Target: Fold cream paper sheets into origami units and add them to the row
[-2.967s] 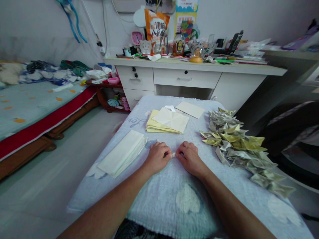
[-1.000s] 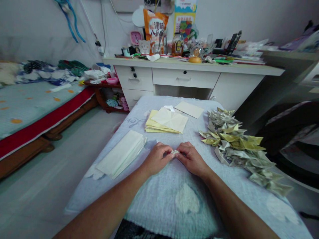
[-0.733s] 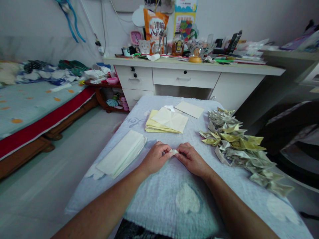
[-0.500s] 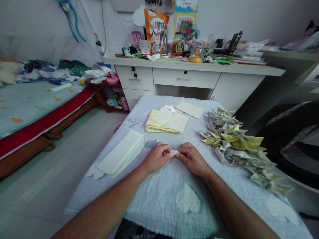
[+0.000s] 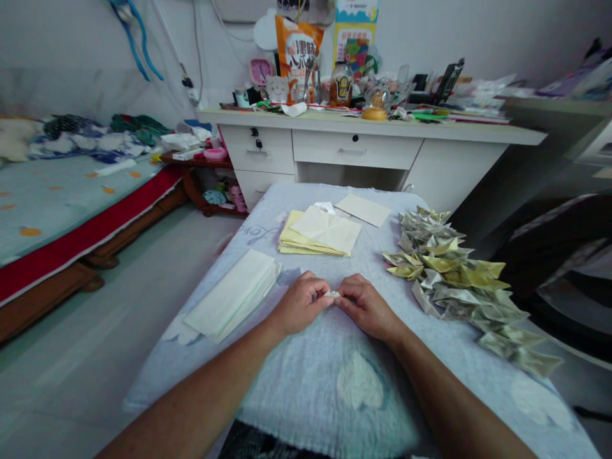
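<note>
Between my two hands is a small folded piece of whitish paper, mostly covered by the fingers. My left hand pinches its left end with thumb and fingers. My right hand pinches the right end, fingertips almost meeting the left ones. To the left lies a stack of long folded white paper. Beyond the hands rests a pile of yellow sheets with a creased cream sheet on top. Rows of folded paper pieces, grey and yellow with pointed tips, are massed at the right.
A pale blue cloth with heart shapes covers the table. One plain cream sheet lies near its far edge. Behind stands a white desk crowded with a jar, a snack bag and other items. A bed is on the left.
Both hands keep their pinch on the small paper, with only a slight shift of the fingers. The other papers lie as before.
</note>
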Available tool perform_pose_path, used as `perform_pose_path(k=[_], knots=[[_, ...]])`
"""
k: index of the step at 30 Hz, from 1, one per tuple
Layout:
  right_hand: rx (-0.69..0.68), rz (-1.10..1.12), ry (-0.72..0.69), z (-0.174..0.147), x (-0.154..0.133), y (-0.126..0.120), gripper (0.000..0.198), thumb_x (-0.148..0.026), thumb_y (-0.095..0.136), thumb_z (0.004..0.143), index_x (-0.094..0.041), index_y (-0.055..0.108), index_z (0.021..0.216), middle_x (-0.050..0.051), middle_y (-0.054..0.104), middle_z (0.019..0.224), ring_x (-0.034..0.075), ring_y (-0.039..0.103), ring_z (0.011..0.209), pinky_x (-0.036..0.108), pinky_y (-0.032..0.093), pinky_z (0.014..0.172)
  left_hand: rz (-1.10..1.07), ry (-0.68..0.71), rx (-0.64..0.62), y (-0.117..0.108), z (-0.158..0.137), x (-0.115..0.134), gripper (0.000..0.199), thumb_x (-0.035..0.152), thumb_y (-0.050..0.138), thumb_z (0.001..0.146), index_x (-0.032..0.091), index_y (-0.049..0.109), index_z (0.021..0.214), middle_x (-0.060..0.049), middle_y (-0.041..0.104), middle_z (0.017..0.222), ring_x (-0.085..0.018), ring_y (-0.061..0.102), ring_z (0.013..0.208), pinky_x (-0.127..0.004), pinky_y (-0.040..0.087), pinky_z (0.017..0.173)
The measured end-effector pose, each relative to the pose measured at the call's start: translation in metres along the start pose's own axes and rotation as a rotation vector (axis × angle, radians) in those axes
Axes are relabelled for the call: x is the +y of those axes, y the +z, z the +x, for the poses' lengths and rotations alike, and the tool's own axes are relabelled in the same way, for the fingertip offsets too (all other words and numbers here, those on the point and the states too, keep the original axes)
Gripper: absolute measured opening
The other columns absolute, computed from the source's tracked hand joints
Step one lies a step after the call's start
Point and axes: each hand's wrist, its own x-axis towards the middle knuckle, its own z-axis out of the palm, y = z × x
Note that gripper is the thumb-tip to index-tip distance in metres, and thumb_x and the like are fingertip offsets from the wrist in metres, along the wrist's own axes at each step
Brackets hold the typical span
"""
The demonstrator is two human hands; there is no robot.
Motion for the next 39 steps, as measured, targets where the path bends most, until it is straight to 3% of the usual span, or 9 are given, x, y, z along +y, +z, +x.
perform_pose_path(k=[4,9,13,21,25,29,39], knots=[[0.027,-0.041,0.027,0.0001,0.0026,-0.0004,0.023,-0.028,0.053,0.092,-0.019,0.063,0.073,0.001,0.057,0.069,0.016,0.051,0.076,0.033,0.034,0.078,-0.001,-0.005,0.013,0.0012,0.0010,0.0010,0.016,0.029,0.059,0.082,0.018,0.060,0.070,0.000,0.058,0.072,-0.016,0.052,0.079,-0.027,0.039,0.072],[0.027,-0.165,0.084,-0.0014,0.0025,0.0010,0.013,-0.024,0.057,0.089,-0.021,0.068,0.082,0.003,0.062,0.081,0.018,0.050,0.086,0.035,0.031,0.081,0.012,0.071,0.052,0.0002,0.0029,0.0000,0.009,0.027,0.059,0.084,0.020,0.065,0.084,-0.002,0.066,0.087,-0.017,0.056,0.089,-0.031,0.039,0.086],[0.006,-0.239,0.134,-0.0021,-0.0015,0.0022,0.010,-0.024,0.060,0.086,-0.024,0.070,0.089,0.004,0.061,0.089,0.020,0.047,0.091,0.036,0.030,0.081,0.048,0.055,0.038,-0.0004,0.0037,-0.0028,0.011,0.024,0.056,0.085,0.020,0.066,0.080,-0.001,0.067,0.083,-0.017,0.058,0.085,-0.032,0.039,0.087],[0.008,-0.167,0.122,-0.0033,-0.0039,0.0001,0.032,-0.016,0.058,0.071,-0.021,0.061,0.102,0.004,0.058,0.094,0.023,0.047,0.092,0.038,0.033,0.084,0.141,0.062,0.025,0.0011,0.0028,-0.0042,0.009,0.017,0.060,0.081,0.021,0.068,0.083,-0.001,0.068,0.083,-0.018,0.059,0.084,-0.034,0.038,0.091],[0.102,-0.133,0.099,-0.0025,-0.0044,0.0011,0.019,-0.020,0.059,0.077,-0.020,0.060,0.096,0.004,0.058,0.091,0.022,0.048,0.092,0.037,0.033,0.083,0.160,0.083,0.027,0.0016,0.0030,-0.0036,0.010,0.017,0.058,0.082,0.020,0.068,0.081,-0.002,0.068,0.082,-0.017,0.059,0.084,-0.033,0.038,0.089],[0.100,-0.162,0.094,0.0001,-0.0041,0.0046,0.002,-0.021,0.060,0.083,-0.021,0.062,0.083,0.003,0.059,0.085,0.021,0.048,0.089,0.036,0.032,0.082,0.186,0.109,0.015,0.0023,0.0030,-0.0044,0.010,0.018,0.059,0.082,0.020,0.068,0.079,-0.002,0.066,0.079,-0.018,0.058,0.082,-0.033,0.039,0.086],[0.131,-0.162,0.123,0.0026,-0.0003,0.0024,0.009,-0.012,0.062,0.081,-0.020,0.061,0.078,0.002,0.061,0.082,0.020,0.049,0.085,0.034,0.034,0.078,-0.036,-0.010,0.074,-0.0007,0.0038,-0.0049,0.011,0.019,0.057,0.082,0.017,0.065,0.077,-0.002,0.062,0.079,-0.015,0.059,0.077,-0.025,0.043,0.071]])
